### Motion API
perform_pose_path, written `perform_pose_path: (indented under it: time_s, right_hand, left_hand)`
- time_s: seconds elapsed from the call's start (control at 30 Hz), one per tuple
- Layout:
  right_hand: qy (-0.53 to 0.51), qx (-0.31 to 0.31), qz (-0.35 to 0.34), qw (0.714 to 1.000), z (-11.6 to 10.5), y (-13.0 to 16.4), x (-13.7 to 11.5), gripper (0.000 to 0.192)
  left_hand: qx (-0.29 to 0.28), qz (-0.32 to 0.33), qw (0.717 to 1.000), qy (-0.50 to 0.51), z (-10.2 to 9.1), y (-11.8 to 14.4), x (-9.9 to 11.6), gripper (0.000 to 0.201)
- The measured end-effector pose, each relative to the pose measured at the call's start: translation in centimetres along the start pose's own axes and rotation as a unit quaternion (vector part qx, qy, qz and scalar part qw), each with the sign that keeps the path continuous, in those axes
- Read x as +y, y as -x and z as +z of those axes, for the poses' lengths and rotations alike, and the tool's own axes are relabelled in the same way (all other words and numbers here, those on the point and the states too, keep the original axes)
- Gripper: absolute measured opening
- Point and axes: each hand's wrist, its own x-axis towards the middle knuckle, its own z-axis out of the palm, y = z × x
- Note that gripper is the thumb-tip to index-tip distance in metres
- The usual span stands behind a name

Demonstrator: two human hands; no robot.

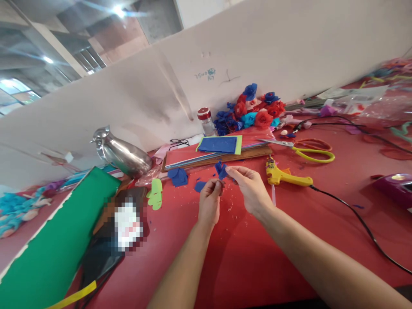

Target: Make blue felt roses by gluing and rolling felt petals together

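Both hands meet above the red table (pixel 244 257), left hand (pixel 209 201) and right hand (pixel 251 189) each pinching one small blue paper flower (pixel 221 170) between fingertips, held just over the tabletop. Around them, largest first: one green sheet (pixel 61 240), one steel jug (pixel 124 155), one stack of coloured sheets (pixel 219 148), one heap of red and blue paper flowers (pixel 254 109). Then one yellow glue gun (pixel 286 177), one pair of yellow-handled scissors (pixel 305 150), one red-capped jar (pixel 206 120); the wall scribble (pixel 206 75) is too faint to read.
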Motion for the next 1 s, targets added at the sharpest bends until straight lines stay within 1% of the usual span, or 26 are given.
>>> perform_pose_path:
  time_s: [0.1, 0.27, 0.43, 0.57, 0.7, 0.87, 1.0]
  right_hand:
    - [0.018, 0.014, -0.004, 1.000, -0.06, 0.00, 0.17, 0.016]
    - [0.038, -0.023, -0.007, 0.999, -0.19, 0.05, 0.30, 0.017]
    - [0.036, -0.040, -0.019, 0.998, -0.09, 0.27, 0.09, 0.015]
    - [0.038, -0.036, -0.041, 0.998, 0.10, 0.46, -0.07, 0.010]
    - [0.041, -0.032, -0.056, 0.997, 0.11, 0.43, 0.06, 0.009]
    - [0.048, -0.041, -0.054, 0.997, 0.18, 0.26, 0.19, 0.011]
    - [0.044, -0.053, -0.040, 0.997, 0.34, 0.31, 0.20, 0.013]
  left_hand:
    - [0.002, 0.005, 1.000, 0.001, -0.08, 0.00, -0.11, 0.031]
    - [0.012, 0.011, 1.000, 0.015, -0.18, -0.11, -0.31, 0.033]
    - [0.029, 0.020, 0.999, 0.016, -0.18, -0.22, -0.38, 0.034]
    - [0.040, 0.020, 0.999, 0.027, -0.17, -0.19, -0.30, 0.032]
    - [0.050, 0.026, 0.998, 0.028, -0.16, -0.12, -0.25, 0.029]
    - [0.056, 0.022, 0.998, 0.030, -0.21, -0.16, -0.40, 0.030]
    - [0.047, 0.018, 0.998, 0.027, -0.25, -0.12, -0.30, 0.030]
